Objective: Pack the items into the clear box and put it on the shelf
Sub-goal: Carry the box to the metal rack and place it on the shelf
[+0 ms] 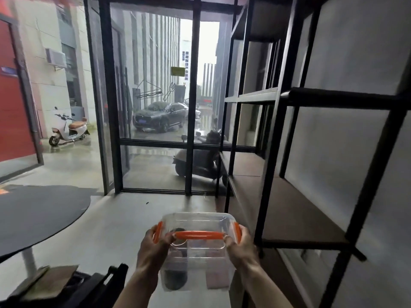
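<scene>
Low in the frame's centre, the left hand (153, 245) and right hand (241, 243) clasp the clear box (198, 252) by its ends. Swinging right, it could strike the shelf (295, 210) frame.

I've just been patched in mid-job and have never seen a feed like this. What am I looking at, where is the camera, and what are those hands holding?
There is no machine here: a person works with bare hands, and the single picture comes from a wide-angle camera on their head, looking forward and down. The left hand and right hand grip the two ends of a clear box with an orange handle and orange side clips. The box is carried in the air, not resting on anything. Dark and pinkish items show through its walls, too blurred to name. To the right stands a black metal shelf with brown boards. A dark round table is at the left, and glass doors ahead show a wet street outside.
</scene>
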Demonstrator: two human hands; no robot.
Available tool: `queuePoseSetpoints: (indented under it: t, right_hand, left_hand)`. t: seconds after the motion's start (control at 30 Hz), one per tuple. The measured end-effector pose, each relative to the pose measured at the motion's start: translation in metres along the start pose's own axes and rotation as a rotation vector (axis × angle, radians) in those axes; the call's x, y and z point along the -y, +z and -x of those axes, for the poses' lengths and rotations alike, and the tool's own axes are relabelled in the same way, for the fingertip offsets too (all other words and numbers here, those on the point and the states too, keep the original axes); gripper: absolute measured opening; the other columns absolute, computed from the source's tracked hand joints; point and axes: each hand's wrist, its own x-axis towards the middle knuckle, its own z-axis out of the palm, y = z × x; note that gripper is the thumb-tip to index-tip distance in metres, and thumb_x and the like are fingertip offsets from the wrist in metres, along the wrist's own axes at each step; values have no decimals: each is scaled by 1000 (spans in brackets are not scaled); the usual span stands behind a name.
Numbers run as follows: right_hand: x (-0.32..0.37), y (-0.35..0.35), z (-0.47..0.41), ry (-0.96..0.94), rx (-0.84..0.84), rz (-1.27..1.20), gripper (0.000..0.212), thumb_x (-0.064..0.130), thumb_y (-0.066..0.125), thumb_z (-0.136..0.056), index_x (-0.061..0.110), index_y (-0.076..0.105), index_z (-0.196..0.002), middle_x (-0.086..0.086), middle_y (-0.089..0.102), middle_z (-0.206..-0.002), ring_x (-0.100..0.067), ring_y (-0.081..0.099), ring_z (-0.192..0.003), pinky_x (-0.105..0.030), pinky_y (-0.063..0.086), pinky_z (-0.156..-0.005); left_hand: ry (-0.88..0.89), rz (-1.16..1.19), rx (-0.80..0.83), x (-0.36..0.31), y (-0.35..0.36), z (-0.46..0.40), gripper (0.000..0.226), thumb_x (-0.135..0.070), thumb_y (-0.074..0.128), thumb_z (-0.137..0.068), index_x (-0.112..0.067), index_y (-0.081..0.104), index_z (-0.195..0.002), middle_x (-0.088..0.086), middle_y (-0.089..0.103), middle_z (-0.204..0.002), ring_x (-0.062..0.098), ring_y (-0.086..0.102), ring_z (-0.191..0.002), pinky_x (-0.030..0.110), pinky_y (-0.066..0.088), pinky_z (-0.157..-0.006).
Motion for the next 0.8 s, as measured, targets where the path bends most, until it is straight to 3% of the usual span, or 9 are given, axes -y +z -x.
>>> queuePoseSetpoints:
  t: [0.13,0.27,0.4,0.5,0.67,0.8]
  right_hand:
    - [22,24,-109,6,-15,-13,56,26,52,-102,15,29,-152,-12,53,-134,-17,47,-100,-25,45,-74]
    - [26,50,-224,33,-17,-75,57,29,55,-100,20,30,-151,-1,49,-117,-19,52,-101,-33,49,-85]
    - [17,72,-346,67,-19,-100,56,31,56,-98,24,32,-148,-2,55,-120,-22,56,-103,-41,53,-94]
    - [13,81,-441,85,-25,-133,57,32,58,-96,26,33,-148,-1,56,-115,-25,60,-107,-49,53,-98]
    - [21,81,-582,90,-42,-138,58,26,56,-98,22,30,-150,-1,51,-118,-22,53,-108,-44,50,-100]
    - [19,69,-665,117,-113,-123,60,35,57,-96,26,29,-149,-2,54,-124,-27,58,-114,-53,52,-100]
  left_hand:
    - [9,-32,38,-17,31,-118,98,-62,76,-58,-22,50,-144,11,62,-134,34,60,-116,56,53,-97]
    - [16,-1,47,-21,74,-226,92,-52,78,-69,-21,43,-149,13,55,-140,36,56,-119,53,52,-98]
    - [23,-39,58,-13,123,-335,88,-48,78,-74,-20,44,-149,14,55,-142,39,57,-121,57,50,-101]
    - [12,-53,59,-20,168,-415,94,-52,77,-65,-18,46,-147,15,57,-138,38,58,-119,57,51,-100]
    - [-27,-38,99,-34,242,-534,92,-53,78,-66,-20,48,-146,15,59,-135,37,59,-118,58,53,-97]
    - [-26,-51,160,-47,300,-603,81,-44,82,-74,-18,50,-144,15,60,-134,35,59,-118,56,52,-97]
